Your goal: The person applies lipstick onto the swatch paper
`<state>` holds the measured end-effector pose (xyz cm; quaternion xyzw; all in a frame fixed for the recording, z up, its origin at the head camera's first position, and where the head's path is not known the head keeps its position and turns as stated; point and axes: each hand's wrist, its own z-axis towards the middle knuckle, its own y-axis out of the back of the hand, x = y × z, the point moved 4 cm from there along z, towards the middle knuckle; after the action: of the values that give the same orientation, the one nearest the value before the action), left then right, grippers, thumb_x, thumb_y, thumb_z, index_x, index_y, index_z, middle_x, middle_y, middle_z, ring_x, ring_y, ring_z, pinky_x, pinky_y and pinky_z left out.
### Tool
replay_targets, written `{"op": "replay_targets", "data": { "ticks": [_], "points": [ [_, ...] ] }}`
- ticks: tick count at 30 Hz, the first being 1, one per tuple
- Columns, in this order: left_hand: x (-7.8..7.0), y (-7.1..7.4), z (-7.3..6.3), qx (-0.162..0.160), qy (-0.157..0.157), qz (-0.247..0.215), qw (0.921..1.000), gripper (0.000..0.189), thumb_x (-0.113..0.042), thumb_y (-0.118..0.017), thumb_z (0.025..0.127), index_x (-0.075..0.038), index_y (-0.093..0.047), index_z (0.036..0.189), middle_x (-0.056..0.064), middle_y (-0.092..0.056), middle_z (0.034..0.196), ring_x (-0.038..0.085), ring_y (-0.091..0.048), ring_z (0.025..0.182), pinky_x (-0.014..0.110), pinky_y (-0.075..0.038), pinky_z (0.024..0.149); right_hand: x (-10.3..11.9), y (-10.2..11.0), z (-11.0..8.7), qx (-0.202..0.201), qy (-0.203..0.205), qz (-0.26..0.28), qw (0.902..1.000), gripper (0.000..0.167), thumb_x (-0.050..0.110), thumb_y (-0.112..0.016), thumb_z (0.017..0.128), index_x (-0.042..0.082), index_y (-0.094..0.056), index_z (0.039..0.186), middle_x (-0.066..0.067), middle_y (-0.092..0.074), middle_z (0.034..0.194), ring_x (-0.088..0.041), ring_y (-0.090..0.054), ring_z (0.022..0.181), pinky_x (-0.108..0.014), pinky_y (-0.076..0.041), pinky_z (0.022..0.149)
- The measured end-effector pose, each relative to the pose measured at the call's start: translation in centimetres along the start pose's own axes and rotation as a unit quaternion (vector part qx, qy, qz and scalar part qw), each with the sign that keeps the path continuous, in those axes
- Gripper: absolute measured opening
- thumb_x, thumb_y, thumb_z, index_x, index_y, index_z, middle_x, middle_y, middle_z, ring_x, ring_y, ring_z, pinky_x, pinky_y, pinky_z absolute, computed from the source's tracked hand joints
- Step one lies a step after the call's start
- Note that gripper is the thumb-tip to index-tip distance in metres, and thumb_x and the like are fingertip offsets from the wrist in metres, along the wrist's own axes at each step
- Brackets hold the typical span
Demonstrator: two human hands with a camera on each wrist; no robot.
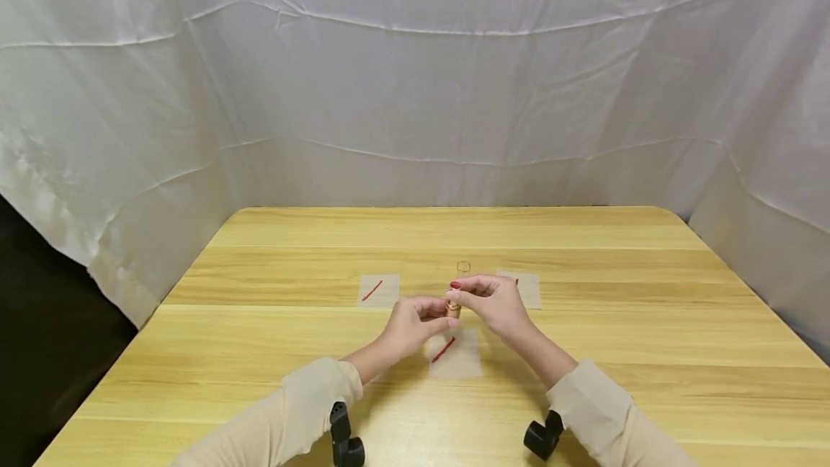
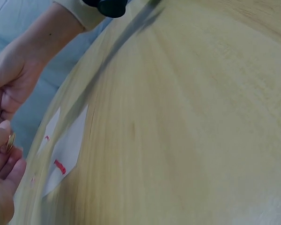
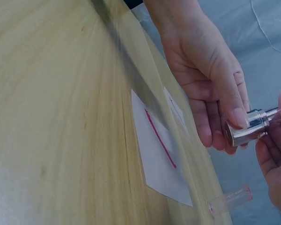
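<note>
A gold lipstick tube (image 1: 453, 310) is held between both hands above the table. My left hand (image 1: 410, 323) grips its base between thumb and fingers. My right hand (image 1: 491, 303) pinches its upper end, where a bit of red shows at the fingertips. In the right wrist view, the shiny lipstick base (image 3: 246, 133) lies against the left thumb, and a narrower neck runs into the right fingers, which hide the rest. Just behind the hands stands a clear cap (image 1: 463, 267), which is also visible in the right wrist view as a see-through piece (image 3: 230, 200).
Three pale paper squares with red strokes lie on the wooden table (image 1: 259, 352): a left sheet (image 1: 389, 294), a right sheet (image 1: 530, 292) partly behind the right hand, and a near sheet (image 1: 463, 359) below the hands. White cloth (image 1: 415, 92) hangs behind and beside the table.
</note>
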<state>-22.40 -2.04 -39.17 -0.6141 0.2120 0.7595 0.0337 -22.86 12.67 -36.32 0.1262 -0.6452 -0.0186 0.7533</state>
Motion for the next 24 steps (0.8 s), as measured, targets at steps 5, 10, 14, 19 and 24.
{"op": "replay_targets", "data": {
  "ticks": [5,10,14,19,24],
  "points": [
    [0.37,0.13,0.15,0.041,-0.006,-0.017,0.9990,0.023,-0.009,-0.068,0.083,0.007,-0.067,0.100,0.023,-0.069,0.097,0.003,-0.062,0.075,0.017,-0.053,0.069,-0.02,0.05,0.19,0.030,0.015,0.015,0.9993,0.029,0.011,-0.070,0.082,-0.010,-0.065,0.101,-0.008,-0.072,0.092,-0.003,-0.064,0.080,-0.021,-0.054,0.075],
    [0.35,0.19,0.07,0.069,0.005,-0.046,0.9966,0.025,-0.006,-0.065,0.085,0.010,-0.064,0.104,0.026,-0.067,0.100,-0.001,-0.060,0.076,0.017,-0.053,0.073,-0.07,0.16,0.31,0.050,0.024,0.014,0.9983,0.027,0.009,-0.069,0.082,-0.012,-0.065,0.100,-0.020,-0.069,0.099,-0.001,-0.064,0.081,-0.020,-0.054,0.076],
    [0.44,0.32,0.04,0.090,0.011,-0.051,0.9946,0.027,-0.005,-0.063,0.086,0.012,-0.062,0.107,0.028,-0.065,0.104,0.000,-0.060,0.081,0.018,-0.053,0.077,-0.02,0.27,0.30,0.064,0.027,0.008,0.9976,0.028,0.010,-0.068,0.083,-0.012,-0.065,0.101,-0.025,-0.067,0.103,-0.001,-0.064,0.082,-0.019,-0.053,0.076],
    [0.69,0.46,-0.02,0.119,0.012,-0.071,0.9903,0.030,-0.005,-0.061,0.088,0.015,-0.059,0.111,0.031,-0.062,0.107,-0.001,-0.060,0.084,0.018,-0.052,0.080,-0.05,0.27,0.37,0.070,0.033,0.005,0.9970,0.028,0.011,-0.068,0.083,-0.011,-0.065,0.100,-0.025,-0.067,0.101,-0.002,-0.063,0.081,-0.019,-0.053,0.074],
    [0.70,0.54,-0.07,0.113,0.003,-0.057,0.9919,0.032,-0.006,-0.061,0.088,0.014,-0.058,0.112,0.030,-0.062,0.108,-0.002,-0.059,0.084,0.019,-0.052,0.081,-0.19,0.07,0.42,0.059,0.042,0.021,0.9971,0.027,0.010,-0.069,0.082,-0.012,-0.065,0.098,-0.012,-0.071,0.091,-0.003,-0.063,0.076,-0.021,-0.054,0.071]
  ]
}}
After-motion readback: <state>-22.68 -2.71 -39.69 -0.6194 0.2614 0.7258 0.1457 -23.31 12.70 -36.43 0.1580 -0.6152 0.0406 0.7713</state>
